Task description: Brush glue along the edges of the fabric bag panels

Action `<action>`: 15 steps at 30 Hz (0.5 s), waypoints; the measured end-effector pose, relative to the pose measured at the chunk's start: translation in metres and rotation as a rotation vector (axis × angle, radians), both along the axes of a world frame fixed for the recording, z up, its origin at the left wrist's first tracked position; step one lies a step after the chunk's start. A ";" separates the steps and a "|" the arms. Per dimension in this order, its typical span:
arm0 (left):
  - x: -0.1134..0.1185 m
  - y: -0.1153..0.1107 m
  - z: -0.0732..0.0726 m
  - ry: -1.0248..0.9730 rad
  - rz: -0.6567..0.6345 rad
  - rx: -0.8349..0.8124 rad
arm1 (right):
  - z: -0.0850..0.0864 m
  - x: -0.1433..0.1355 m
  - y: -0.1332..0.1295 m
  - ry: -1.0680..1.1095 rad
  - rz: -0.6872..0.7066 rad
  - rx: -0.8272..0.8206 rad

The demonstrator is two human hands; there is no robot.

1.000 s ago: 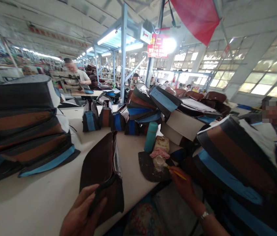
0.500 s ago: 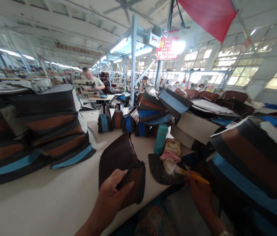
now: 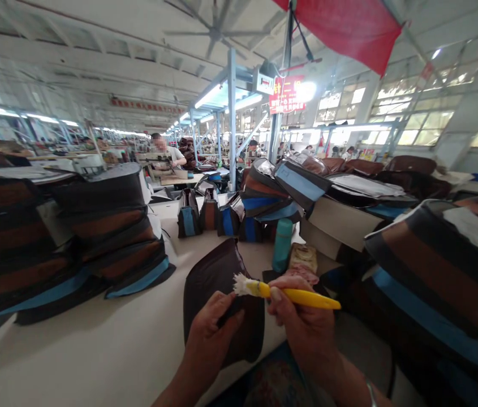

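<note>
A dark brown piece with a black border [image 3: 217,265] stands on the pale table, and my left hand [image 3: 211,330] grips its near edge between thumb and fingers. My right hand [image 3: 306,322] is closed round a yellow-handled brush [image 3: 306,298]. The brush's white bristles are over the dark piece, just above my left fingertips; whether they touch it I cannot tell. Behind my right hand are a pink cloth [image 3: 304,273], a yellowish block-like container [image 3: 303,257] and a teal bottle [image 3: 282,245].
Stacked black, brown and blue pieces stand at left [image 3: 115,226] and right [image 3: 434,271]. Several small upright pieces [image 3: 210,215] line the table's back, beside another pile [image 3: 264,192]. A person [image 3: 173,155] works at a machine beyond.
My right hand has brought the brush up and left, from beside the pink cloth to over the dark piece. My left hand still grips the piece. The view has shifted slightly.
</note>
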State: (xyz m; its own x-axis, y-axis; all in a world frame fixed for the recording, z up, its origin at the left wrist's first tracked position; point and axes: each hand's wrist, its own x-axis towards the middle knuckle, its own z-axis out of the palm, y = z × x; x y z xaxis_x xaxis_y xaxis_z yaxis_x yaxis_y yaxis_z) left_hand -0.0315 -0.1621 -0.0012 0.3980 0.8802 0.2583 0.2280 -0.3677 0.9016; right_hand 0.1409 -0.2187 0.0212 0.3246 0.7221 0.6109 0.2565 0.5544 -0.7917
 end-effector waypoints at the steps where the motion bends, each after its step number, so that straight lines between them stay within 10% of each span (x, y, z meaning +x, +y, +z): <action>1: -0.001 -0.001 0.001 0.000 0.011 -0.001 | -0.002 0.002 0.003 -0.059 -0.012 0.002; 7: -0.009 -0.004 0.003 -0.048 0.077 -0.027 | -0.011 0.032 0.008 -0.299 -0.279 0.065; 15: -0.005 -0.011 0.002 -0.085 0.125 -0.048 | -0.005 -0.007 0.002 -0.139 -0.002 0.084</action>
